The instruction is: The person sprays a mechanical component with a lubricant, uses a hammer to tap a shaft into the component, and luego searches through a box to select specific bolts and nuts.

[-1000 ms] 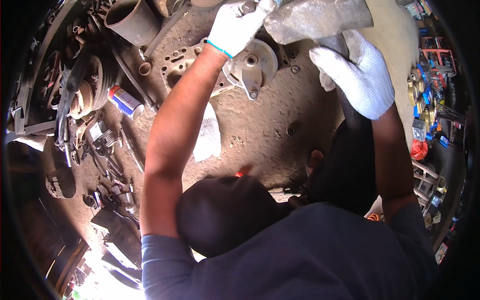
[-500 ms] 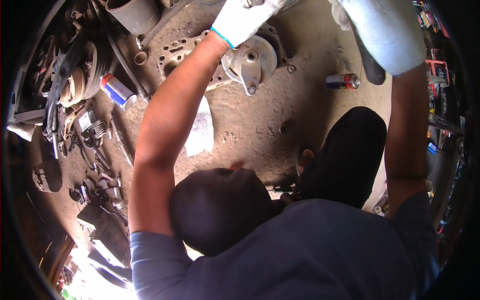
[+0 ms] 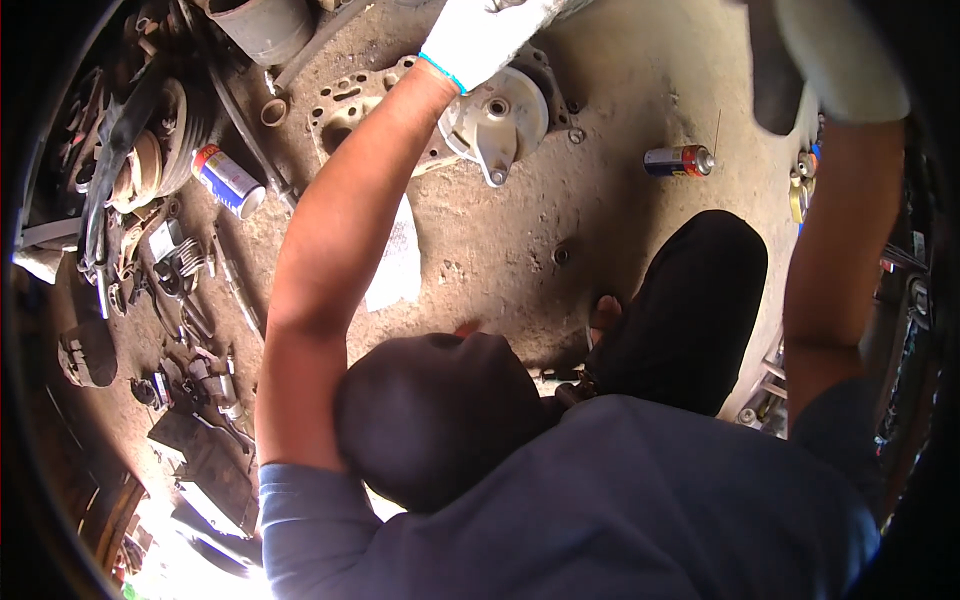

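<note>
My left hand (image 3: 485,42), in a white glove with a blue-green cuff edge, is at the top edge. It looks closed around something metallic, mostly cut off by the frame. Below it lies a round grey brake plate (image 3: 522,112) with a short lever arm, resting on a flat metal casting (image 3: 345,100) full of holes. At the upper right my gloved right hand (image 3: 845,60) is raised and smeared by motion. Beside its palm runs the thick dark handle (image 3: 775,80) of a tool; the tool's head is outside the picture.
Spray cans lie on the dirty floor, one at right (image 3: 680,161) and one at left (image 3: 228,182). A white paper sheet (image 3: 398,265) sits under my left forearm. Pulleys, rods and loose metal parts crowd the left side; a bucket (image 3: 262,28) stands at upper left.
My right hand and the dark-handled tool have swung to the right and blurred. My left hand stays above the brake plate; the whole view has shifted slightly.
</note>
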